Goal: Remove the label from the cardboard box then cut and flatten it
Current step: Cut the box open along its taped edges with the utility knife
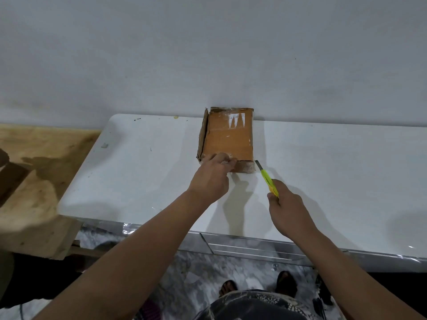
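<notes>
Left hand pinches the near edge of the cardboard box; right hand grips a yellow cutter, blade at the box's near right corner. Box lies on the white desk against the wall, brown with white label scraps, left flap loose, long axis running away from the person.

Cardboard box on white table, left hand on its near edge, right hand gripping yellow cutter.
</notes>
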The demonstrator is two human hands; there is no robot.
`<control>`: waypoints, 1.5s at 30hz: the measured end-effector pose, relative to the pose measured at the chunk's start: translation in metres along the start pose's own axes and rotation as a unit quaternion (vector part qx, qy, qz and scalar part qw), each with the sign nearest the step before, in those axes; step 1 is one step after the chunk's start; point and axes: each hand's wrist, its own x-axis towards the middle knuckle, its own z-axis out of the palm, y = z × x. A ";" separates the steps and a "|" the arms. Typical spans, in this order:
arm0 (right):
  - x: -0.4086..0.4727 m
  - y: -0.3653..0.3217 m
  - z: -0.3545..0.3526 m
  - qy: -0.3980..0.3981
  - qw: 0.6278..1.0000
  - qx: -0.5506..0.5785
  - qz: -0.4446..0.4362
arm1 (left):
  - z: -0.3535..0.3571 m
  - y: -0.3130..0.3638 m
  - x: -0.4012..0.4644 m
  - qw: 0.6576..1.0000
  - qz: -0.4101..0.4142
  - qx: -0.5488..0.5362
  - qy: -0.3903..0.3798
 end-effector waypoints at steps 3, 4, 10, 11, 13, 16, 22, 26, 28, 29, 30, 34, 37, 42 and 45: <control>-0.005 0.002 0.002 0.004 1.000 -0.007 -0.012 | -0.001 0.001 0.000 1.000 0.002 -0.007 0.005; -0.005 0.002 0.002 0.003 1.000 -0.009 -0.012 | 0.000 0.001 0.000 1.000 0.000 -0.006 0.004; 0.000 0.003 0.000 -0.001 1.000 -0.027 -0.015 | 0.001 0.001 -0.001 1.000 -0.012 -0.010 -0.004; 0.000 0.004 -0.001 -0.003 0.999 -0.029 -0.014 | 0.001 0.001 -0.001 1.000 -0.013 -0.009 -0.005; -0.001 0.004 -0.001 -0.007 0.999 -0.034 -0.012 | 0.001 0.001 0.000 1.000 -0.015 -0.009 -0.003; 0.002 0.002 -0.002 -0.008 0.999 -0.035 -0.013 | 0.001 0.001 -0.001 1.000 -0.019 -0.013 -0.007; -0.004 -0.001 -0.009 -0.008 0.999 -0.032 -0.027 | 0.000 0.004 0.000 1.000 -0.020 -0.015 -0.007; -0.004 0.000 -0.008 -0.026 0.999 -0.046 -0.014 | -0.002 0.007 -0.001 0.999 -0.023 -0.021 -0.011; -0.001 0.001 -0.012 -0.028 0.998 -0.060 -0.014 | -0.003 0.008 -0.002 0.999 -0.024 -0.020 -0.015; 0.001 0.000 -0.015 -0.030 0.997 -0.065 -0.014 | -0.003 0.007 -0.002 0.999 -0.023 -0.018 -0.015; 0.002 -0.001 -0.019 -0.034 0.997 -0.067 -0.015 | -0.003 0.007 -0.002 1.000 -0.022 -0.017 -0.014; 0.009 -0.002 -0.037 -0.044 0.995 -0.091 -0.025 | -0.001 0.006 -0.003 0.999 -0.030 -0.021 -0.013; 0.017 -0.005 -0.047 -0.050 0.993 -0.106 -0.030 | -0.001 0.006 -0.004 0.999 -0.027 -0.018 -0.017; 0.023 -0.008 -0.046 -0.067 0.991 -0.111 -0.026 | 0.000 0.004 -0.004 0.999 -0.029 -0.017 -0.017; 0.019 -0.007 -0.041 -0.066 0.993 -0.092 -0.014 | 0.000 0.005 -0.004 0.999 -0.030 -0.019 -0.015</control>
